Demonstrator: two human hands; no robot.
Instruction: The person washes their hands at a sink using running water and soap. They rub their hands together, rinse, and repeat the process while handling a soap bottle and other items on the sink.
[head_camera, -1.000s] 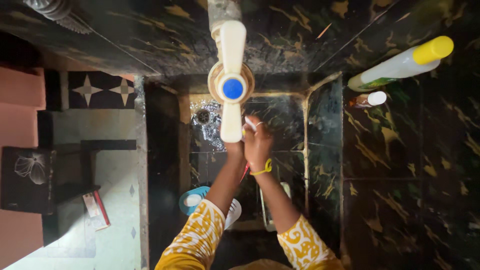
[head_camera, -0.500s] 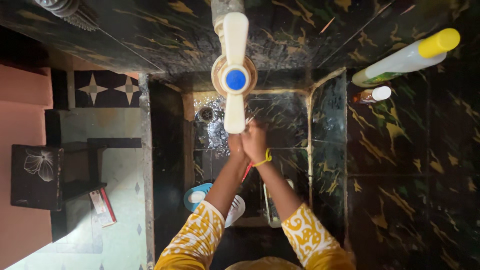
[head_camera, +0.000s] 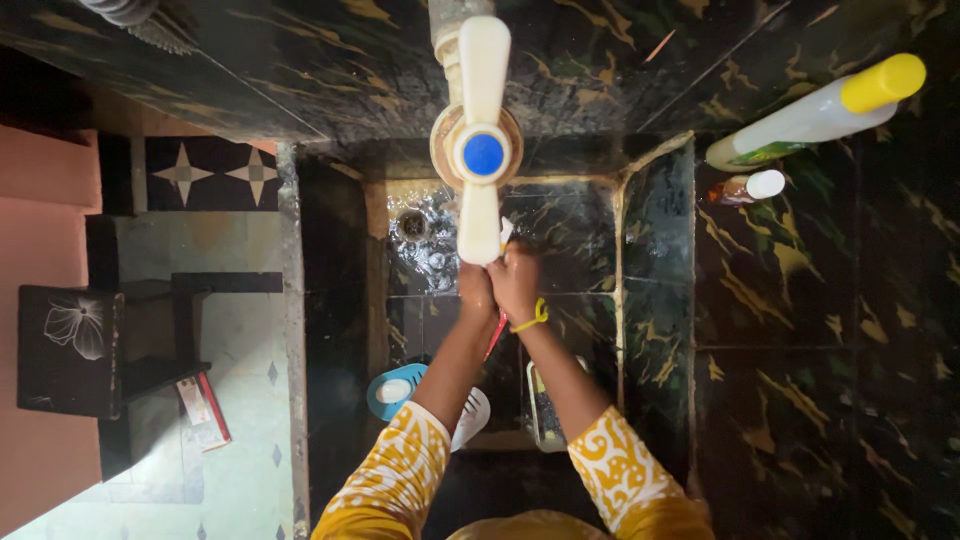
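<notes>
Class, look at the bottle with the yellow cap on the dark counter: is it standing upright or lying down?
Cannot tell for certain. The bottle shows its whole side, cap pointing away from the sink, but the steep top-down view could make a standing bottle look like that.

Small white item (head_camera: 506, 232) under cream tap (head_camera: 480, 150)

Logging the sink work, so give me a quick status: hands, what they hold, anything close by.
Left hand and right hand pressed together under cream plastic tap. Small white item at fingers, unclear. Dark marble sink wet.
</notes>
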